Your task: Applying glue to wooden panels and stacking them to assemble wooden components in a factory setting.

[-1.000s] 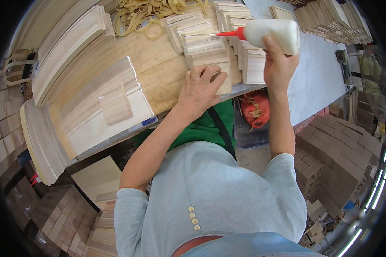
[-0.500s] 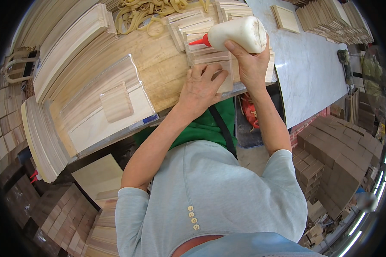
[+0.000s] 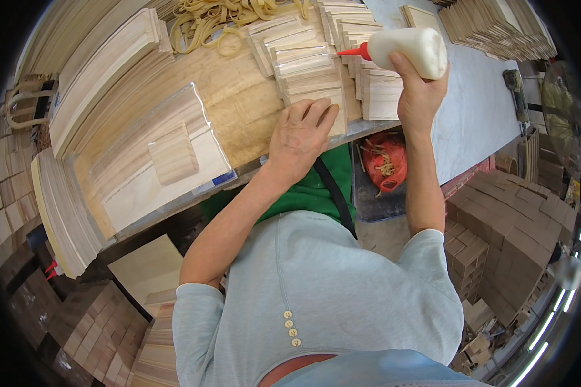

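My right hand (image 3: 423, 97) is wrapped round a white glue bottle (image 3: 410, 51), held tilted nearly flat above the bench. Its red nozzle (image 3: 355, 51) points left, over the small wooden panels. My left hand (image 3: 301, 137) lies at the bench's front edge with bent fingers over the near end of a row of overlapping wooden panels (image 3: 313, 74). Its fingertips and thumb are mostly hidden. White lines of glue cross several panels in that row. To the right runs a second overlapping row of panels (image 3: 379, 93), close beneath the bottle.
Left of my hands, a larger board (image 3: 216, 151) has glue along its edge and a small square panel (image 3: 174, 155) on it. Long stacked boards (image 3: 110, 71) stand at the far left. Yellow bands (image 3: 219, 16) lie at the back. A red bag (image 3: 384, 161) sits below the bench.
My right hand has carried the glue bottle to the right, away from the left row and toward the second row. The left hand stays on the panels, with its fingers slightly shifted.
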Demonstrator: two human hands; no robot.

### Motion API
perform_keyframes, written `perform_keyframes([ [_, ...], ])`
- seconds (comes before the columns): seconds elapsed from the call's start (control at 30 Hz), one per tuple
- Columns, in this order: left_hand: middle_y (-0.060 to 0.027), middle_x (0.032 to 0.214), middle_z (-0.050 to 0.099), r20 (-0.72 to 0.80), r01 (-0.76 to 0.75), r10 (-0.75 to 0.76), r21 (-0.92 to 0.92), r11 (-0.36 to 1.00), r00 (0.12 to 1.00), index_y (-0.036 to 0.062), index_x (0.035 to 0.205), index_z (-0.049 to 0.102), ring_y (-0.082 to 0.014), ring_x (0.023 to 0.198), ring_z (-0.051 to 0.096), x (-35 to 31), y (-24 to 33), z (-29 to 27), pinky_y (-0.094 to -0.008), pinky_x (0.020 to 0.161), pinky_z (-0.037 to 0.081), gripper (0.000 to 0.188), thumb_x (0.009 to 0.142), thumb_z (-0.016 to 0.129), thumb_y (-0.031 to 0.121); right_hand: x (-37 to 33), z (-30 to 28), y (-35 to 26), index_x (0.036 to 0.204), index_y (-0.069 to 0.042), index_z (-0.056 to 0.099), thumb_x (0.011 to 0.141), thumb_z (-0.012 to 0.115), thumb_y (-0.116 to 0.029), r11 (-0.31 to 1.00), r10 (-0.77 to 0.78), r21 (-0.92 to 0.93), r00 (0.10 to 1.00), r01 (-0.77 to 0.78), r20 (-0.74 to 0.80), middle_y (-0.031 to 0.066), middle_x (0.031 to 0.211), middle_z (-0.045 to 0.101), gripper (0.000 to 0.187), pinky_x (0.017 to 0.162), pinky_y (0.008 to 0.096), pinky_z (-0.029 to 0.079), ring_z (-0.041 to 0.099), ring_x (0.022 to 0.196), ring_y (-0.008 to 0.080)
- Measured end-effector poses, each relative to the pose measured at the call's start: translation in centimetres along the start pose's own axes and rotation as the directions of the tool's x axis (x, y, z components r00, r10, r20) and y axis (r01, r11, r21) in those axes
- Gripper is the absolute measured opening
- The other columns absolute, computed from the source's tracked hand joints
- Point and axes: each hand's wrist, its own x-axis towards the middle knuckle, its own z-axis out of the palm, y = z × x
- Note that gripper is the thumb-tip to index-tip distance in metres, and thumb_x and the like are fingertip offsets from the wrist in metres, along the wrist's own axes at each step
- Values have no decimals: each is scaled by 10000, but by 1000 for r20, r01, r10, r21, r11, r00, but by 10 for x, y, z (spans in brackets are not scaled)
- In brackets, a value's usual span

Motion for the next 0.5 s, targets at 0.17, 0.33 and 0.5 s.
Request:
perform_keyframes([
  [0.17,-59,1279,505,-44,-43,46,61,997,998,35,1230,569,-255,1143,484,-4,1,6,-383,921,449,632,626,745,95,-20,6,-9,1183,4,487,767,786,-37,931,173,320,984,-178,44,94,1100,610,515,859,289,509,611,994,167],
  [0.33,-74,1282,518,-89,-52,54,28,998,995,4,1198,587,-257,1137,496,-5,1,6,-389,929,458,604,618,739,78,-36,28,-3,1194,-1,454,764,785,-22,918,233,298,964,-262,129,96,1094,609,543,851,289,518,616,986,166],
  [0.5,-70,1282,520,-93,-45,47,27,999,995,8,1198,588,-256,1132,498,-6,1,7,-385,927,462,619,602,743,74,-41,42,-5,1179,2,447,762,773,9,900,218,350,963,-261,156,103,1084,613,530,848,298,530,621,991,172],
])
